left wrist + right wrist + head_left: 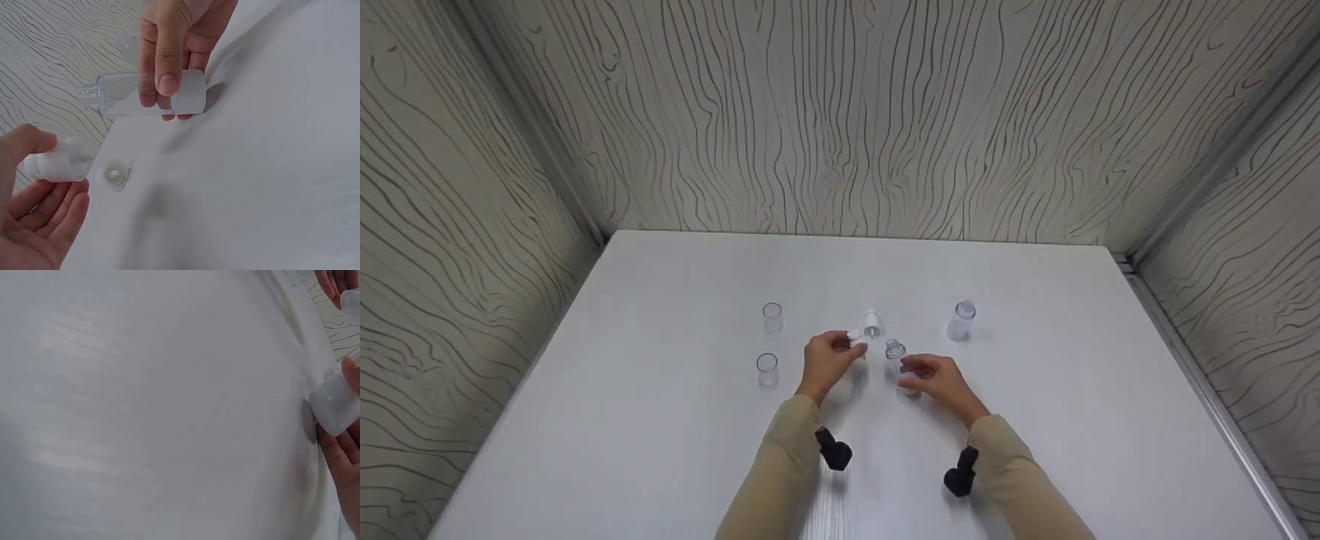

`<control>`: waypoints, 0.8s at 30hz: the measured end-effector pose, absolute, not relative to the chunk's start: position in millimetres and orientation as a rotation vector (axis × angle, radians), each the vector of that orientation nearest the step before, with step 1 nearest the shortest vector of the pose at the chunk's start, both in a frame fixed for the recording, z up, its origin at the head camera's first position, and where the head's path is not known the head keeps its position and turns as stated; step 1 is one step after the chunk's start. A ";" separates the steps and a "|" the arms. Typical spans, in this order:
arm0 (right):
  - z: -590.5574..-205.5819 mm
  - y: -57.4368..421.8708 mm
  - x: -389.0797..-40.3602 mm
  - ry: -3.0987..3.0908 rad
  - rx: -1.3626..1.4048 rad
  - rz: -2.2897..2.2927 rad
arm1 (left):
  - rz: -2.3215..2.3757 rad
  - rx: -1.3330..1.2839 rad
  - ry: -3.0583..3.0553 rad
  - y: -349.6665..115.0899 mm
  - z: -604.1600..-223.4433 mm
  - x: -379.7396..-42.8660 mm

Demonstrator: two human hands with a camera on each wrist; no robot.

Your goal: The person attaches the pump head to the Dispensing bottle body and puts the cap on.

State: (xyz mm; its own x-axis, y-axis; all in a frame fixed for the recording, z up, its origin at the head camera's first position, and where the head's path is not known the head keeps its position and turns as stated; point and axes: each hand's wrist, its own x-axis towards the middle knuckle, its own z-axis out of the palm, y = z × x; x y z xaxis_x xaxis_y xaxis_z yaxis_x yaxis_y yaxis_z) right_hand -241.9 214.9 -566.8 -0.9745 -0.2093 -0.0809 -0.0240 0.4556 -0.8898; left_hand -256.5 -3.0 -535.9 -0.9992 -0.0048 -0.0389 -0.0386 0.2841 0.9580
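Between thumb and fingers, my left hand [826, 364] pinches a white pump top [59, 161], its open underside turned toward the bottle side. My right hand [941, 381] grips a clear bottle [121, 93] with a frosted base by its lower body. The threaded neck of that bottle is bare, and the base sits close over the table in the right wrist view. Just beyond the two hands a second white pump top [871, 321] lies on the table, its hollow end facing me.
Two clear caps [772, 319] [767, 370] stand left of the hands on the white table [660, 420]. Another clear bottle [961, 322] is at the back right. Wood-patterned panels [825, 120] enclose the table at the back and sides.
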 end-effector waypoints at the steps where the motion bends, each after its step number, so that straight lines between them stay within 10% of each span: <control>1: -565.9 215.7 -242.9 2.504 -0.201 -1.528 | 1.869 -0.055 2.476 -3.2 -534.7 -257.1; 24: -559.4 208.0 -247.0 2.376 -0.225 -1.446 | 1.934 -0.051 2.351 -4.7 -521.0 -261.8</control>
